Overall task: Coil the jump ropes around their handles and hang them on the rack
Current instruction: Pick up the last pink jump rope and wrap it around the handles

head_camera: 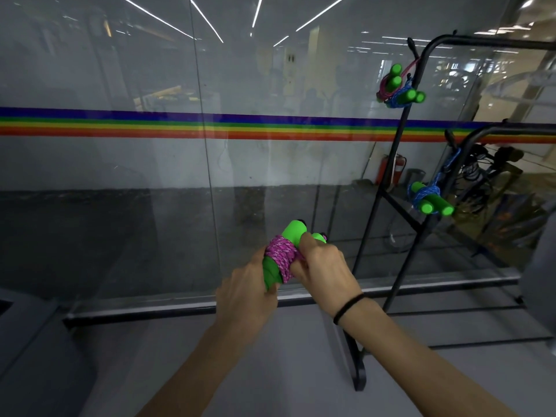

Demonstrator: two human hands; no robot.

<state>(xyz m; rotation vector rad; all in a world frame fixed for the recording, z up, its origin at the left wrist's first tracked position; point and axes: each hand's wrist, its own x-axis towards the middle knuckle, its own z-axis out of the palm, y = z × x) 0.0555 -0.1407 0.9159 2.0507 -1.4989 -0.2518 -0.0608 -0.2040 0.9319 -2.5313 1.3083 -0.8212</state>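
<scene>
- The left hand (pixel 249 293), low in the centre of the frame, is curled round the near end of the pair of green handles (pixel 293 231), which are held side by side and point up and away from the person
- The right hand (pixel 322 266) meets it from the right; its fingers are bent in against the pink rope (pixel 282 255), with the forefinger lying over the handles just beyond the coil
- The fingertips of the right hand are hidden behind the bundle, so it seems to pinch the rope, though the exact hold cannot be made out
- The pink rope sits in a thick band of turns round the middle of the handles, between the two hands, with green showing at both ends
- A black hair tie (pixel 347 307) circles the right wrist
- The black rack (pixel 394 164) stands at the right of the frame, apart from the hands, its foot on the grey floor
- Near the upper right, a pink-roped bundle (pixel 391 82) and a blue-roped bundle (pixel 406 97) hang together from the rack's top hooks, touching
- Lower on the right, another blue bundle (pixel 428 200) hangs from a second bar
- Behind everything runs a glass wall (pixel 120 176) crossed by a rainbow stripe (pixel 180 124)
- A red fire extinguisher (pixel 391 170) shows through the glass beside the rack
</scene>
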